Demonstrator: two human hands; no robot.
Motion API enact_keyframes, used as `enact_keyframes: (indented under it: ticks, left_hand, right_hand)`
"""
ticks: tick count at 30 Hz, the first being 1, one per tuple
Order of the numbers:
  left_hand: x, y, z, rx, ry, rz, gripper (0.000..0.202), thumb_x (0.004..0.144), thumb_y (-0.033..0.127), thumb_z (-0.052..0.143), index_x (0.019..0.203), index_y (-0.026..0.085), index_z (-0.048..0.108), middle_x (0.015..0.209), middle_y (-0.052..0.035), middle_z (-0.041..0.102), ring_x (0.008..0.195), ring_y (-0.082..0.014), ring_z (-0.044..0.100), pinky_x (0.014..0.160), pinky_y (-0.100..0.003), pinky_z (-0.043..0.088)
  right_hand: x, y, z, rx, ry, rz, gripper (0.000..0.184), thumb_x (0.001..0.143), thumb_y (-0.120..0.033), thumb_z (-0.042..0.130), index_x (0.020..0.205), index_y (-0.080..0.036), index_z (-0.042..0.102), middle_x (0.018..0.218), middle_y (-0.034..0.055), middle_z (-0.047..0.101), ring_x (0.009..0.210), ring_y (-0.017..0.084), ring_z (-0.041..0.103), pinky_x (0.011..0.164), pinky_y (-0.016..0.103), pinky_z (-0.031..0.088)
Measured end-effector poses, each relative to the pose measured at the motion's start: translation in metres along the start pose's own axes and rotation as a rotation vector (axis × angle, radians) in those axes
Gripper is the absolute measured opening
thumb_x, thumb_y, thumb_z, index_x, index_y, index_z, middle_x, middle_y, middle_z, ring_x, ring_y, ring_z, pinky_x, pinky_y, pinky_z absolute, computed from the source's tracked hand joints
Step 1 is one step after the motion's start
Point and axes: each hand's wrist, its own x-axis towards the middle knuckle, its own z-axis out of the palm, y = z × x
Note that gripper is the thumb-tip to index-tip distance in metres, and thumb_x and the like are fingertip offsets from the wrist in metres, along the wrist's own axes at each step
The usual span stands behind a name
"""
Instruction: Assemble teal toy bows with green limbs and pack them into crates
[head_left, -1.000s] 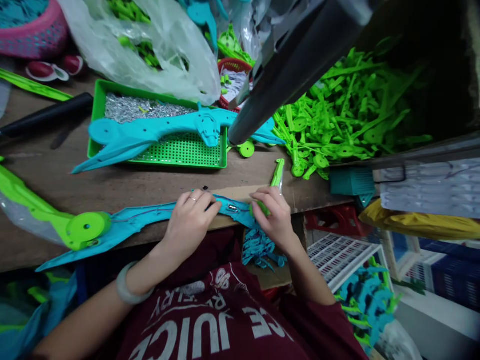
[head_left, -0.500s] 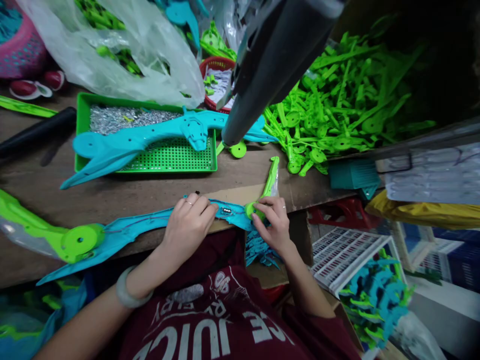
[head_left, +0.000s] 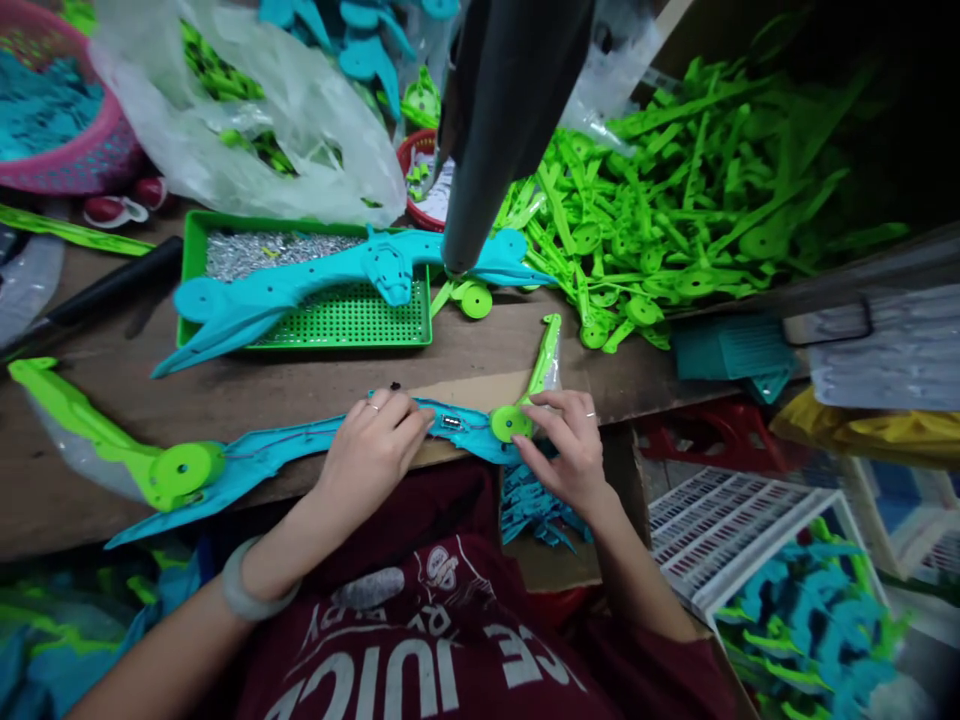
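Note:
A long blue plastic toy half-shell, bow-shaped [head_left: 292,442], lies across the bench edge in front of me, open side up, with thin wires inside and a small metallic part [head_left: 451,422] in its middle. My left hand [head_left: 379,440] is closed over the shell just left of that part; its fingertips are partly hidden. At the shell's right end sits a lime-green arm with a round hub [head_left: 510,424]. Beside this hub is my right hand [head_left: 566,445], thumb and fingers apart around its right edge. Another green arm [head_left: 180,475] joins the left end.
Behind lies a green tray [head_left: 352,335] of small silvery parts, with a blue shell [head_left: 300,290] across it. A dark upright tool [head_left: 495,150] hangs above. Lime-green arms [head_left: 675,210] heap at the right. Black-handled tool [head_left: 112,285] lies left.
My right hand has drawn slightly right and its fingers have spread off the green hub. My left hand stays on the blue shell. The view has shifted a little.

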Motion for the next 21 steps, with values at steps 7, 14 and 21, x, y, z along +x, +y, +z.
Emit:
enact_keyframes:
  ticks: [7,14,21]
  left_hand:
    - [-0.027,-0.013,-0.028,-0.070,0.134,-0.106,0.025,0.096,0.016,0.057,0.120,0.011,0.063,0.103,-0.0120,0.064,0.092,-0.0251,0.056,0.081,-0.039,0.048]
    - [-0.064,-0.004,-0.022,0.025,0.203,-0.043,0.036,0.090,0.008,0.062,0.126,0.016,0.059,0.105,-0.0111,0.068,0.094,-0.0248,0.064,0.084,-0.039,0.050]
    - [-0.196,-0.054,-0.024,0.299,0.515,-0.448,0.065,0.081,0.011,0.075,0.141,0.023,0.055,0.118,-0.0100,0.067,0.103,-0.0269,0.063,0.092,-0.041,0.049]
  right_hand:
    - [0.023,-0.016,0.002,-0.023,-0.098,-0.221,0.024,0.090,-0.023,0.068,0.111,-0.014,0.062,0.104,0.0141,0.067,0.097,0.027,0.059,0.085,0.045,0.053]
    - [0.013,-0.057,0.040,-0.144,-0.078,-0.199,0.025,0.092,-0.027,0.068,0.111,-0.011,0.065,0.105,0.0124,0.069,0.097,0.026,0.058,0.083,0.040,0.051]
    - [0.026,-0.045,0.040,-0.259,-0.411,-0.018,0.057,0.088,-0.045,0.072,0.129,-0.009,0.055,0.118,0.0167,0.064,0.107,0.034,0.054,0.089,0.050,0.049]
